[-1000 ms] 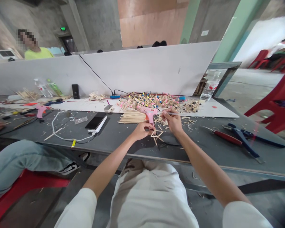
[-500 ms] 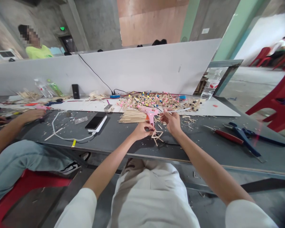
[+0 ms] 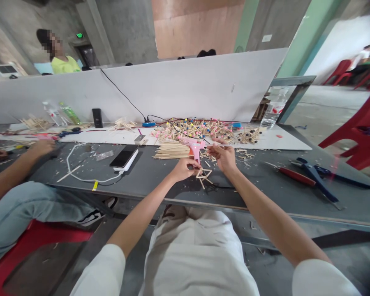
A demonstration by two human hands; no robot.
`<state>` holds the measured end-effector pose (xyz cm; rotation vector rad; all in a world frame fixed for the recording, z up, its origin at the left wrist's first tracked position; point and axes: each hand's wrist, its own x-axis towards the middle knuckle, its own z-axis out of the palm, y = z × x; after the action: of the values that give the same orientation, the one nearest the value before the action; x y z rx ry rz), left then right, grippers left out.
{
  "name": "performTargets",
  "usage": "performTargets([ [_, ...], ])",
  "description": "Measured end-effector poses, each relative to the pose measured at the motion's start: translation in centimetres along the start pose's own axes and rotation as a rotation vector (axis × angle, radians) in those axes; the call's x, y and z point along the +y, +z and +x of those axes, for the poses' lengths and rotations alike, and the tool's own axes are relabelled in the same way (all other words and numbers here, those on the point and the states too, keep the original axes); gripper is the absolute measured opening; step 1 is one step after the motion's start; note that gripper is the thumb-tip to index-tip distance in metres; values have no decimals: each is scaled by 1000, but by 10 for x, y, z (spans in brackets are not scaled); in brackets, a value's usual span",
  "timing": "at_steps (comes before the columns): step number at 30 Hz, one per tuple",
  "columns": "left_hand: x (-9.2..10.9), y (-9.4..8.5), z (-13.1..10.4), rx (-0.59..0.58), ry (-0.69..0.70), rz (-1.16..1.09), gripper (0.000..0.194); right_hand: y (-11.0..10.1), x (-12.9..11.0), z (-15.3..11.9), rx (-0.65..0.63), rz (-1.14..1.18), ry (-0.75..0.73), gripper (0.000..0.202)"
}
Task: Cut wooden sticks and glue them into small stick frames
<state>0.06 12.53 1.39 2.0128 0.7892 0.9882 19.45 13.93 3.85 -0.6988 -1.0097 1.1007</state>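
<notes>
Stick frame (image 3: pixel 204 174), pinched at one corner in the nearly closed fingers of the left hand (image 3: pixel 185 169), just inside the front edge of the table (image 3: pixel 253 185). Behind it, close by, a pink glue gun (image 3: pixel 196 149). On the right hand (image 3: pixel 224 158), fingers loosely curled; cannot tell what, if anything, between them. Room leftward as far as the phone (image 3: pixel 123 156); wider room rightward, up to a red-handled tool (image 3: pixel 297 176) and blue-handled pliers (image 3: pixel 319 181).
</notes>
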Motion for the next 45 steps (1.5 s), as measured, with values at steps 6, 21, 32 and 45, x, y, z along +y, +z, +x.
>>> performTargets([
  [6, 4, 0, -1, -37, -11, -8, 17, 2, 1, -5, 4, -44, -61, 28],
  [21, 5, 3, 0, -13, -15, -26, 18, 0, 5, 0, 61, -31, -100, 32],
  [32, 2, 1, 1, 0, -61, -122, 29, 3, 12, -1, -302, -304, 102, 39],
  [45, 0, 4, 3, 13, 3, -77, 28, 7, 18, 1, -416, -300, 129, 33],
])
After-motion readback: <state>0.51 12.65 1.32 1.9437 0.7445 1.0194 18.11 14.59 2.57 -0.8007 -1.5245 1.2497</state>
